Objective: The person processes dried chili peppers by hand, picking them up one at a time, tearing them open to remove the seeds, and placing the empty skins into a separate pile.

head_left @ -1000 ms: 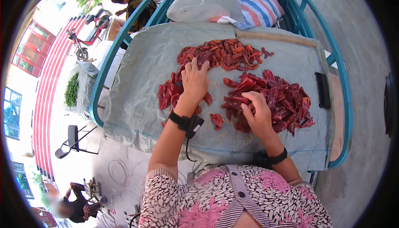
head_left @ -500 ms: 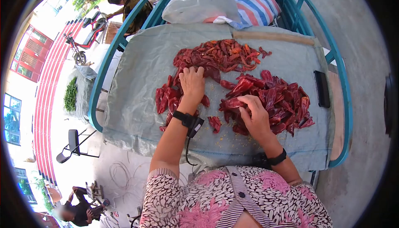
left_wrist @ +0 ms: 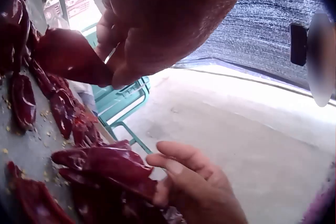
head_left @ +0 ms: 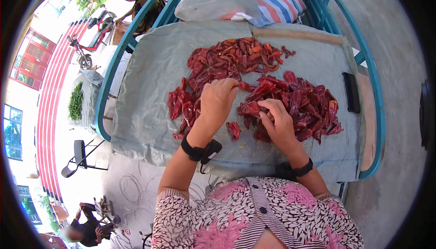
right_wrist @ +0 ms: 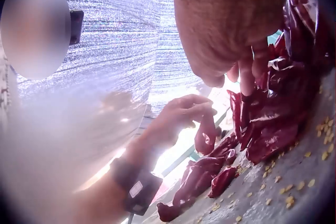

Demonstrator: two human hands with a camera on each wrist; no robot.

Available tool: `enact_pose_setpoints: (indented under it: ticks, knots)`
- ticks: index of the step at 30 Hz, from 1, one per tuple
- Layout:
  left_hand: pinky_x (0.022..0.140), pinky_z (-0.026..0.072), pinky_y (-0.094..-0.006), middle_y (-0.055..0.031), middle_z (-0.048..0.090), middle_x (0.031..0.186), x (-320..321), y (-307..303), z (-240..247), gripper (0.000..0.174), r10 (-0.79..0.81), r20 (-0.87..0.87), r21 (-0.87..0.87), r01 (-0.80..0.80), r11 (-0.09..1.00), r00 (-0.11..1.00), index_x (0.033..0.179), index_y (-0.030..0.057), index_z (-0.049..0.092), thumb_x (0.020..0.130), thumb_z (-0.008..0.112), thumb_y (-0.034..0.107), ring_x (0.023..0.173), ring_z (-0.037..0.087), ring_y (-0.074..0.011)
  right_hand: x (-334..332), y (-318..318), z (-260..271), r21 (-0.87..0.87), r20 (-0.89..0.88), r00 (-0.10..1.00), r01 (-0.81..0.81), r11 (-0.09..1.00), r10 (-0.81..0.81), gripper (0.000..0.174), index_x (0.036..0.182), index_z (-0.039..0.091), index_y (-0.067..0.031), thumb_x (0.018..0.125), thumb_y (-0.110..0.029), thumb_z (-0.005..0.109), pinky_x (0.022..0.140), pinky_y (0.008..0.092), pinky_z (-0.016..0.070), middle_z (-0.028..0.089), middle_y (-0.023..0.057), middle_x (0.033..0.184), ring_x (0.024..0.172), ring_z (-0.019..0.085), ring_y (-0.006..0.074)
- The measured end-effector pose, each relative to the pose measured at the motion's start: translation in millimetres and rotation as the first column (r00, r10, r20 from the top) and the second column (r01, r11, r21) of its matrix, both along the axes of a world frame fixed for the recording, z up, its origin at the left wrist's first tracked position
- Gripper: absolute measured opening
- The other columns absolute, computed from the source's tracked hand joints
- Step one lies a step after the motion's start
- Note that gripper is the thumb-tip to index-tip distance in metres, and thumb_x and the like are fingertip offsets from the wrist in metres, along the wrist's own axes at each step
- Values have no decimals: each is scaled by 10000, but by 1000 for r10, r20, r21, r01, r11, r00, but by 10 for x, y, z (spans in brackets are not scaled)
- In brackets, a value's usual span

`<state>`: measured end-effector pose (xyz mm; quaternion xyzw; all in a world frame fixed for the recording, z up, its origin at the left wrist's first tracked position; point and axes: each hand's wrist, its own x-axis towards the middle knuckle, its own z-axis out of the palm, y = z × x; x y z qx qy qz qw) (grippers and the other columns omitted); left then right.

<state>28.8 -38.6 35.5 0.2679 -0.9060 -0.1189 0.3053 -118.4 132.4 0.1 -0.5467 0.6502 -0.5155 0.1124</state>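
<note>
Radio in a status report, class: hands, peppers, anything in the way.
Left hand pinching a pepper. Right hand at right pile. Nothing seen blocking; phone beyond pile.

"How many hands are over the cloth?"
"Two: a left hand (head_left: 219,101) and a right hand (head_left: 280,124), with one wrist strap (head_left: 194,150) on the left, one on the right."
"Peppers?"
"The red peppers (head_left: 313,108) overlap too much to count. The left hand holds one pepper (left_wrist: 68,58)."
"Phones?"
"One phone (head_left: 350,92), right."
"Bags?"
"Two, far: one whitish bag (head_left: 215,6), one striped bag (head_left: 278,1)."
"Chairs?"
"One folding chair (head_left: 80,152), left."
</note>
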Motion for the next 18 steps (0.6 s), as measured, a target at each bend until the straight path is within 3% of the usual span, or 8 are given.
enact_pose_setpoints:
  ticks: [2, 4, 5, 9, 12, 14, 15, 18]
  knots:
    - [728, 505, -378, -73, 699, 870, 1, 166, 87, 111, -48, -88, 163, 62, 985, 995, 1025, 73, 690, 928, 727, 116, 795, 677, -232, 3, -1, -8, -15, 11, 1000, -8, 1000, 8, 342, 1261, 660, -63, 924, -50, 712, 670, 322, 544, 660, 126, 1210, 704, 639, 176]
    - [691, 527, -337, -75, 705, 878, 0, 328, 150, 112, -81, -192, 380, 151, 913, 978, 1039, 50, 685, 946, 729, 94, 760, 690, -190, 64, 10, 92, -3, 163, 986, -21, 1000, 21, 376, 1296, 652, -63, 926, -68, 720, 664, 316, 537, 673, 121, 1185, 701, 636, 170]
    - [672, 530, -278, -68, 718, 905, -9, 430, 201, 112, -111, -265, 489, 232, 841, 958, 1043, 28, 678, 959, 733, 77, 762, 683, -128, 85, 20, 138, 1, 238, 971, -29, 1000, 28, 394, 1313, 648, -64, 927, -77, 725, 661, 313, 534, 679, 118, 1173, 700, 634, 168]
    - [676, 538, -277, -77, 719, 895, -83, 469, 79, 118, -112, -445, 339, 283, 897, 889, 1086, 29, 676, 991, 700, 95, 723, 672, -135, 51, 49, 161, 86, 163, 986, -54, 995, 39, 423, 1342, 636, -64, 931, -101, 730, 667, 304, 533, 700, 106, 1088, 709, 652, 174]
    - [788, 555, -330, -110, 726, 1053, -55, 202, 121, 208, 97, -187, 562, 25, 827, 977, 1181, 43, 654, 986, 683, 111, 898, 700, -206, -43, 15, 95, 11, 47, 998, 46, 999, -46, 394, 1327, 643, -70, 940, -95, 714, 673, 311, 538, 703, 104, 1049, 712, 654, 179]
    - [875, 533, -392, -130, 691, 1173, -29, -51, -59, 315, 113, -8, 240, -108, 965, 994, 1275, 78, 630, 962, 656, 89, 1056, 659, -276, -144, 11, 114, -26, -53, 995, 82, 996, -83, 379, 1319, 647, -76, 944, -86, 705, 679, 317, 543, 701, 106, 1040, 712, 647, 178]
    - [918, 522, -423, -140, 674, 1232, -42, -171, -186, 374, 144, 75, 59, -148, 987, 987, 1322, 96, 619, 950, 643, 78, 1135, 638, -310, -180, 7, 87, -28, -94, 990, 102, 994, -105, 363, 1303, 657, -90, 944, -63, 695, 683, 318, 548, 691, 109, 1114, 712, 630, 175]
    - [1011, 446, -496, -172, 610, 1321, -170, -401, -468, 551, 194, 292, -14, -198, 980, 937, 1429, 196, 576, 898, 609, 49, 1263, 540, -388, -156, -7, 95, -78, 44, 979, 203, 976, -200, 370, 1301, 662, -99, 936, -47, 696, 684, 309, 549, 661, 113, 1222, 725, 633, 175]
